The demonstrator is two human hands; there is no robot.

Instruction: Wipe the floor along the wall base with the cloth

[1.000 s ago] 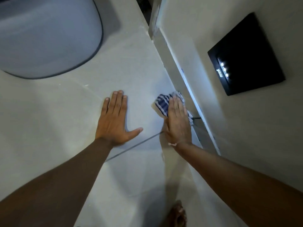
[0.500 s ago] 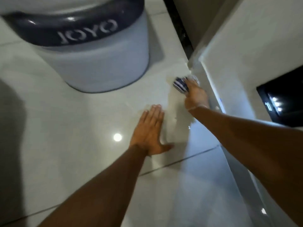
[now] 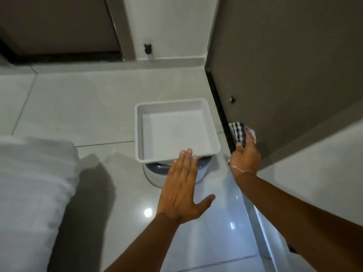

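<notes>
A blue-and-white checked cloth (image 3: 239, 132) is bunched under the fingers of my right hand (image 3: 245, 156), pressed at the dark strip (image 3: 218, 99) where the glossy tiled floor (image 3: 88, 107) meets a brown door (image 3: 284, 65) on the right. My left hand (image 3: 182, 189) is flat, fingers together and thumb out, palm down over the floor just in front of a round bin. It holds nothing. The white wall base (image 3: 261, 218) runs from my right wrist toward the lower right.
A round white bin with a dark rim (image 3: 157, 175) carries a square white tray (image 3: 174, 130) just left of the cloth. White bedding (image 3: 29, 189) fills the lower left. A far skirting (image 3: 172, 61) and a small black fitting (image 3: 147, 49) lie beyond.
My right hand has pushed the cloth forward along the wall base to the door's foot. My left hand has moved forward toward the bin. The view has tilted up, showing the tray and far wall.
</notes>
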